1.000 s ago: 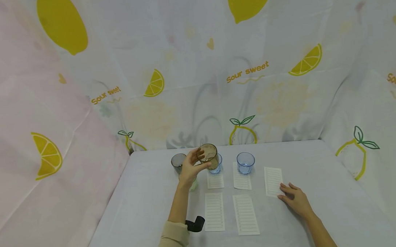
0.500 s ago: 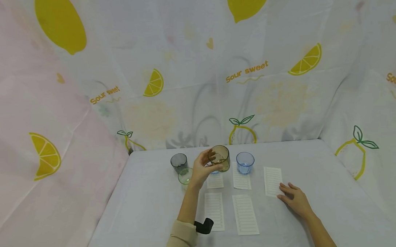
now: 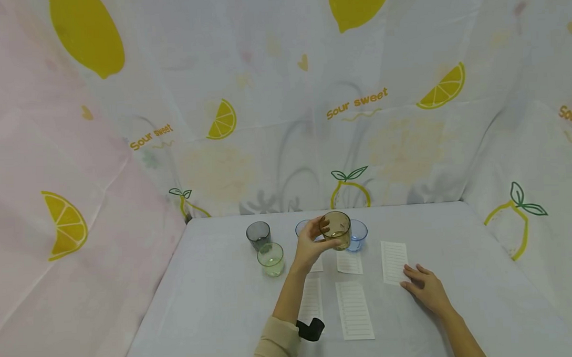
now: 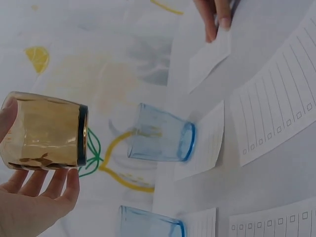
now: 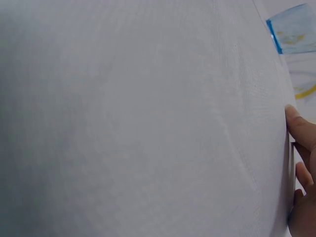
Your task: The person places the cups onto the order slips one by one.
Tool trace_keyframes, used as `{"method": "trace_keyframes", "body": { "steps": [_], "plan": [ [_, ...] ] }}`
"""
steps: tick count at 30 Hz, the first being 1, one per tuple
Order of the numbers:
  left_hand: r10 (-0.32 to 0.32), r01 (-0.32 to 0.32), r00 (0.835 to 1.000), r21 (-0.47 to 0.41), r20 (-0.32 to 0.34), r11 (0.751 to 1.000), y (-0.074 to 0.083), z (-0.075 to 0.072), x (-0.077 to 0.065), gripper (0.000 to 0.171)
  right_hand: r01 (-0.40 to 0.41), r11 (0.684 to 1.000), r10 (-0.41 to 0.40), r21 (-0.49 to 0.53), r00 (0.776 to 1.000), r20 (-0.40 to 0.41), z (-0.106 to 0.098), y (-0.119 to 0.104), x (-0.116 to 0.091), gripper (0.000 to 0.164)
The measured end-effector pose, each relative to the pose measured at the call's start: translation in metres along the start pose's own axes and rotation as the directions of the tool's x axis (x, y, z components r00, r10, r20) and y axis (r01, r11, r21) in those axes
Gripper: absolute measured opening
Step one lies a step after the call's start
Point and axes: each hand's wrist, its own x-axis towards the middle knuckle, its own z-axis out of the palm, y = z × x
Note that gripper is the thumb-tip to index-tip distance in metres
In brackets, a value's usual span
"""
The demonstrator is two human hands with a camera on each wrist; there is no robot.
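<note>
My left hand (image 3: 312,246) holds an amber glass (image 3: 336,230) raised over the table, thumb on one side and fingers on the other. In the head view this glass partly covers a blue glass (image 3: 360,238) that stands on a lined paper slip (image 3: 349,264). Another blue glass (image 3: 302,228) shows partly behind the left hand. The left wrist view has both blue glasses, the nearer whole one (image 4: 160,133) upright on its slip. My right hand (image 3: 429,291) rests on the table, fingertips touching the edge of a paper slip (image 3: 394,261) at the right.
A dark grey glass (image 3: 258,236) and a green glass (image 3: 271,261) stand close together at the back left of the white table (image 3: 200,302). Two longer lined slips lie nearer the front, one at centre (image 3: 356,310) and one partly under the left forearm (image 3: 311,298).
My left hand has carried the amber glass to the right, from over the left blue glass to in front of the right one. The green glass is now uncovered. My right hand stays put.
</note>
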Motion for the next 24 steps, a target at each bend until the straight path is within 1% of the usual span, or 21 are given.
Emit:
{"method": "trace_keyframes", "body": {
  "steps": [5,6,11,15,19,24],
  "plan": [
    [0.003,-0.003,1.000,-0.006,0.005,1.000,-0.022,0.009,0.010,0.069,0.007,1.000,-0.007,0.002,1.000,-0.012,0.000,-0.001,0.000,0.043],
    [0.004,-0.004,1.000,-0.010,0.001,1.000,-0.024,0.011,0.011,0.069,0.010,1.000,-0.010,0.001,1.000,-0.012,0.000,-0.001,0.000,0.043],
    [0.012,-0.012,1.000,-0.017,-0.027,1.000,-0.028,0.025,0.012,0.069,0.017,1.000,-0.017,-0.007,1.000,-0.012,0.001,0.000,0.000,0.042],
    [0.018,-0.018,0.999,-0.025,-0.034,1.000,-0.031,0.035,0.014,0.068,0.021,1.000,-0.021,-0.009,1.000,-0.008,0.001,0.002,0.001,0.042],
    [0.023,-0.024,1.000,-0.029,-0.018,0.999,-0.032,0.043,0.016,0.068,0.033,0.999,-0.033,-0.012,0.999,-0.016,0.002,0.002,0.001,0.041],
    [0.051,-0.051,0.999,-0.037,0.017,0.998,-0.035,0.054,0.021,0.067,0.062,0.998,-0.063,-0.025,0.997,-0.039,0.002,0.002,0.001,0.039]
  ]
}}
